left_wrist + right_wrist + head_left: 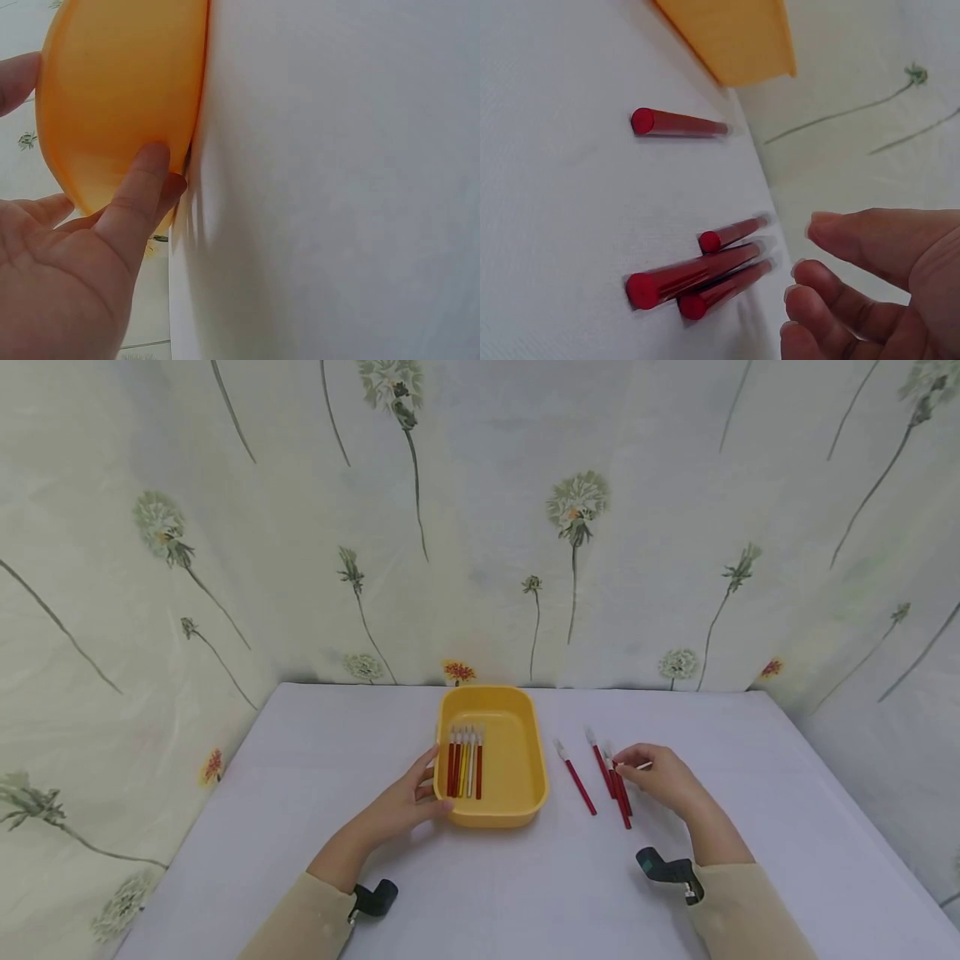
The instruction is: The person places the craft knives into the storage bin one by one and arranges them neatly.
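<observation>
A yellow tray [513, 760] stands near the middle of the table; red, yellow and white slim pen-like sticks with pale tips [463, 768] lie side by side along its left. My left hand [401, 806] rests against its left front corner, thumb at the front rim, fingers touching the outer wall [124, 97]. My right hand [660, 777] hovers over a small cluster of red sticks [621, 802]. In the right wrist view a gap shows between its thumb [862, 234] and bent fingers, with nothing held. A separate red stick [580, 787] lies between tray and cluster.
A pale cloth covers the table [487, 893]. Behind it rises a backdrop [480, 527] printed with dandelions, meeting the table's back edge just past the tray. Dark wrist cameras [375, 898] sit at both cuffs.
</observation>
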The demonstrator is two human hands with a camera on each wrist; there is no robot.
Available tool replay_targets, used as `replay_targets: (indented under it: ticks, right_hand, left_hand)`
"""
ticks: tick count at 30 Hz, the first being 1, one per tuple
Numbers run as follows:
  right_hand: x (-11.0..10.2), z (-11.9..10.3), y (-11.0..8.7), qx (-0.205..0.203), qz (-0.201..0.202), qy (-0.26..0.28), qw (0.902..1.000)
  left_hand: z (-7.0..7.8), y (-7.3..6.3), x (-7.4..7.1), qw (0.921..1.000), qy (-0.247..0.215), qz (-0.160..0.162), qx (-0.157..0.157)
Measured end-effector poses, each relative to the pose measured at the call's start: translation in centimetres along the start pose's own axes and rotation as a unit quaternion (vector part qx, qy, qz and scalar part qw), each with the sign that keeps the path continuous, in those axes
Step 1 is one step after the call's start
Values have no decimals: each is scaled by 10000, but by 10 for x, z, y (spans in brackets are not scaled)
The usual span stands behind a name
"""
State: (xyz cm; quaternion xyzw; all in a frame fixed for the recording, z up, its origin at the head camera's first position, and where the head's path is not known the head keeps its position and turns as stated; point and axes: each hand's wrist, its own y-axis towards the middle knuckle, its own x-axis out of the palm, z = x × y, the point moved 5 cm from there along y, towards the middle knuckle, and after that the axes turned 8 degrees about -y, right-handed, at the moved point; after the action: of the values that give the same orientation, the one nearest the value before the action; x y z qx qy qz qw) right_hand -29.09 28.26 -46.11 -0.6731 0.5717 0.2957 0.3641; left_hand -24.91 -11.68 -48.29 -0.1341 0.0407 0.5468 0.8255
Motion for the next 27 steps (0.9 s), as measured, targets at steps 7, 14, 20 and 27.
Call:
replay_targets:
  ticks: [7, 14, 20, 27]
  right_hand:
    - [10, 12, 4, 68, -72, 74, 9999]
    - [14, 17, 8, -31, 33, -20, 10000]
    - [12, 18, 8, 24, -26, -117, 9999]
    - [7, 15, 7, 255, -50, -315, 9992]
  left_hand:
    - [2, -1, 0, 10000, -38, -41, 27]
    - [2, 0, 0, 10000, -57, 12, 45]
    - [1, 0, 1, 10000, -60, -6, 54]
    - [0, -1, 1, 10000, -74, 7, 51]
